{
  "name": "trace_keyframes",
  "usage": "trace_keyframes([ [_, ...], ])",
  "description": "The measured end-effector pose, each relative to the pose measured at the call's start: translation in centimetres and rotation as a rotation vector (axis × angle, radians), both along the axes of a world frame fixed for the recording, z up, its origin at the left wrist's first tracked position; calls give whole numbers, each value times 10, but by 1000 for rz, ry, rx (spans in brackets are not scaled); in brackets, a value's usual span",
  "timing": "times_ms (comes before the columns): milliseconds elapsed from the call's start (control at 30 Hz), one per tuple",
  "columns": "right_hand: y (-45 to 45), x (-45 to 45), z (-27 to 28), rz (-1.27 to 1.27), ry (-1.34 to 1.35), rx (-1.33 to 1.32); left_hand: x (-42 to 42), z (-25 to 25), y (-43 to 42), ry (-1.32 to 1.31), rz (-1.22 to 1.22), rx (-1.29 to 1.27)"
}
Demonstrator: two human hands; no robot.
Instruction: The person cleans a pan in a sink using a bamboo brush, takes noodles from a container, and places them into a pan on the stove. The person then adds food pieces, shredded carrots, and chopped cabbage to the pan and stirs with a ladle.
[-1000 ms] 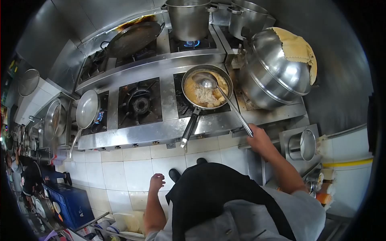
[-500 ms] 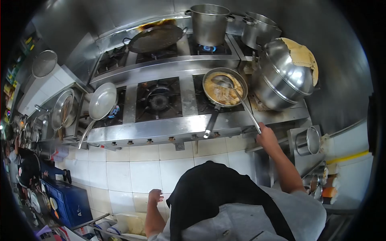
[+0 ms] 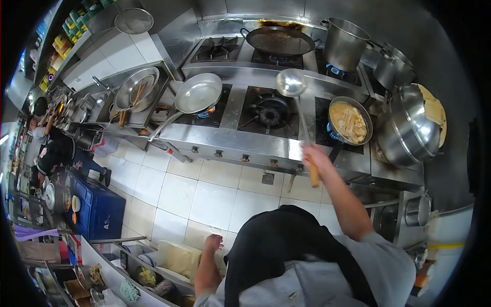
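Ladle (image 3: 291,83) hovers above the stove (image 3: 235,139), clamped in the right hand (image 3: 316,158); the left hand (image 3: 214,242) hangs apart, apparently half-open.

Worn head camera: faces forward, down past apron (image 3: 279,245) onto stove (image 3: 276,148).

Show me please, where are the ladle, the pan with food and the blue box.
Ladle (image 3: 291,84): head view, on its round metal bowl.
Pan with food (image 3: 364,108): head view, on its inner wall, upper right.
Blue box (image 3: 108,207): head view, on its side.
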State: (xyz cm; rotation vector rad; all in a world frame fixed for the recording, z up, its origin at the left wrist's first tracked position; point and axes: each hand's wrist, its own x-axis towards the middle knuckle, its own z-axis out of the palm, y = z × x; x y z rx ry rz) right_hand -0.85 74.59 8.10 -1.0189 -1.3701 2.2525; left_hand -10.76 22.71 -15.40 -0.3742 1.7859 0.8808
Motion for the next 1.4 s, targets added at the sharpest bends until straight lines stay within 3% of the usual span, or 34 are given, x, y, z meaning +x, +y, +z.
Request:
trace_keyframes([
  [167, 12, -109, -102, -112, 5, -39, 38, 24, -44, 52, 288, 21],
  [233, 20, -114, -124, -36, -9, 19, 63, 20, -66, 45, 482, 7],
  [267, 47, -112, -167, 143, -95, 238, 80, 16, -76, 56, 510, 3],
  [300, 36, -108, -133, 221, -444, 920, 99, 10, -84, 66, 546, -2],
  [333, 61, -104, -159, 337, -537, 1192, 117, 5, -90, 47, 598, -42],
  [367, 56, -106, -129, 475, -646, 1440, 131, -2, -98, -33, 595, -91],
  [400, 39, -120, -85, 490, -877, 1482, 153, -11, -102, -45, 691, -107],
  [433, 24, -143, -54, 456, -885, 1533, 169, -8, -94, 11, 759, -151],
  [500, 8, -192, -42, 463, -598, 1673, 196, -15, -79, -24, 773, -214],
  [533, -8, -223, -45, 554, -510, 1716, 206, -6, -66, -8, 792, -249],
  [600, -48, -273, -51, 954, -111, 1461, 213, 6, -48, -36, 780, -280],
  [633, -77, -296, -66, 1039, 111, 1500, 214, 5, -40, -39, 852, -277],
  [667, -109, -312, -83, 1133, 148, 1514, 210, 2, -35, -10, 857, -261],
  [733, -198, -312, -75, 1404, 79, 1498, 198, -2, -29, 74, 902, -223],
  [833, -254, -331, -145, 1695, 125, 1508, 186, -9, -30, 241, 1003, -158],
  [900, -275, -331, -171, 2055, 73, 1376, 188, -2, -30, 393, 1213, -157],
  [933, -282, -327, -167, 2075, -139, 1290, 192, 6, -34, 405, 1167, -194],
  [967, -288, -324, -164, 2089, -144, 1289, 195, 15, -38, 394, 1176, -194],
  [1033, -292, -339, -167, 2232, -127, 1428, 199, 50, -54, 549, 994, -726],
  [1067, -296, -347, -169, 2283, -110, 1476, 197, 90, -71, 581, 1066, -843],
  [1133, -290, -354, -168, 1989, -466, 1273, 199, 158, -117, 662, 1209, -1062],
  [1167, -293, -367, -172, 1995, -467, 1276, 207, 176, -142, 716, 1291, -1167],
  [1233, -307, -395, -201, 2253, -481, 1629, 220, 197, -187, 693, 1259, -1578],
  [1267, -318, -412, -218, 2626, 214, 1950, 220, 220, -209, 510, 1384, -1503],
  [1300, -328, -430, -237, 2497, 1272, 2254, 218, 238, -226, 318, 1499, -1413],
  [1333, -361, -411, -213, 2586, 334, 1939, 215, 240, -241, 308, 1495, -1411],
  [1367, -405, -378, -166, 2263, -275, 1576, 212, 239, -256, 188, 1498, -1388],
  [1400, -433, -365, -150, 2185, -269, 1518, 210, 239, -266, 79, 1499, -1367],
])
